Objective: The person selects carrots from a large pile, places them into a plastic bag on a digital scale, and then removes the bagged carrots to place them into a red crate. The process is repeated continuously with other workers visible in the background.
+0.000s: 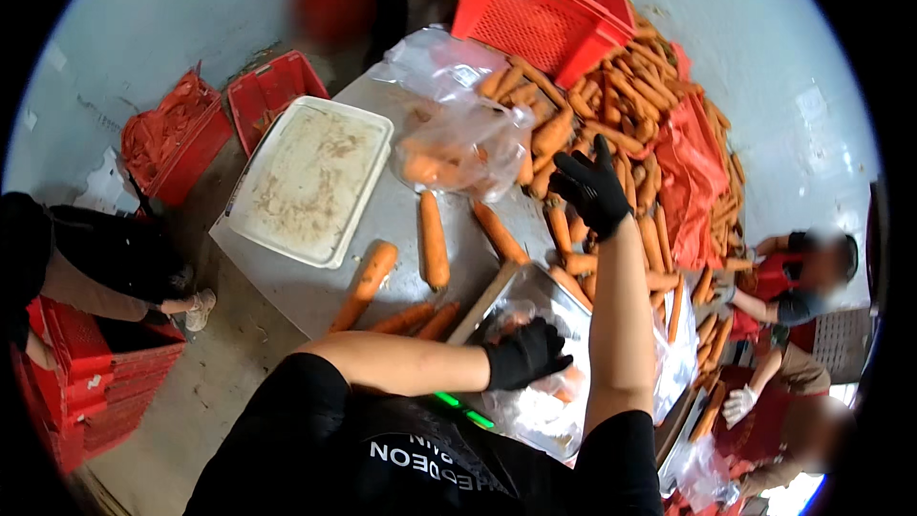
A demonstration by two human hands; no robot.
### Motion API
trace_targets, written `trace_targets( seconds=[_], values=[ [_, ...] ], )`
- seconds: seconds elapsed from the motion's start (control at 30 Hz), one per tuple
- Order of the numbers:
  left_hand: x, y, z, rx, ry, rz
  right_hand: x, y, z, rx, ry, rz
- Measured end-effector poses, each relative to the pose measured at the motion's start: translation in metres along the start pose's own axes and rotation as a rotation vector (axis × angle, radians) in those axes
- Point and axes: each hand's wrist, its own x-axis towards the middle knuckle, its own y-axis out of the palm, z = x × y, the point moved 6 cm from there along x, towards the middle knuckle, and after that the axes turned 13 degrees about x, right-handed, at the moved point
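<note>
My left hand (526, 355), in a black glove, rests at a clear plastic bag holding carrots (566, 387) on a shiny metal tray (551, 294); its fingers are bent, and whether they grip the bag I cannot tell. Reaching over the carrot pile (645, 93), my right hand (591, 183) has its black-gloved fingers spread, with nothing seen in them. To its left lies a clear bag of carrots (466, 150). Loose carrots, one upright in view (433, 240) and one slanting (498, 229), lie on the metal table (401, 218).
A dirty white plastic lid or tub (308, 179) sits at the table's left. A red crate (544, 14) stands at the far edge, with a person's hands at it. Red crates (193, 150) stand on the floor. Co-workers are at the right; another person is at the left.
</note>
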Motion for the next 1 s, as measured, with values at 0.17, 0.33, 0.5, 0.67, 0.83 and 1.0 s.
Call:
trace_targets(
  seconds=[0.17, 0.33, 0.5, 0.67, 0.83, 1.0],
  values=[
    [0.000, -0.015, 0.010, -0.044, -0.157, -0.189, 0.074, 0.076, -0.041, -0.736, 0.033, 0.037],
    [-0.013, -0.059, 0.027, -0.083, -0.077, -0.103, 0.102, 0.065, -0.033, -0.661, -0.040, 0.002],
    [-0.039, -0.099, 0.049, -0.104, -0.187, -0.149, 0.048, 0.075, 0.016, -0.640, -0.271, 0.002],
    [-0.105, -0.087, 0.096, -0.310, -0.420, -0.051, -0.084, 0.061, 0.137, -0.955, -0.974, 0.082],
    [-0.166, -0.057, 0.131, -0.281, -0.765, 0.047, -0.171, 0.016, 0.142, -1.399, -0.988, -0.056],
    [-0.166, -0.035, 0.144, -0.081, -0.817, 0.189, -0.243, -0.042, 0.077, -1.037, -0.907, -0.093]
  ],
)
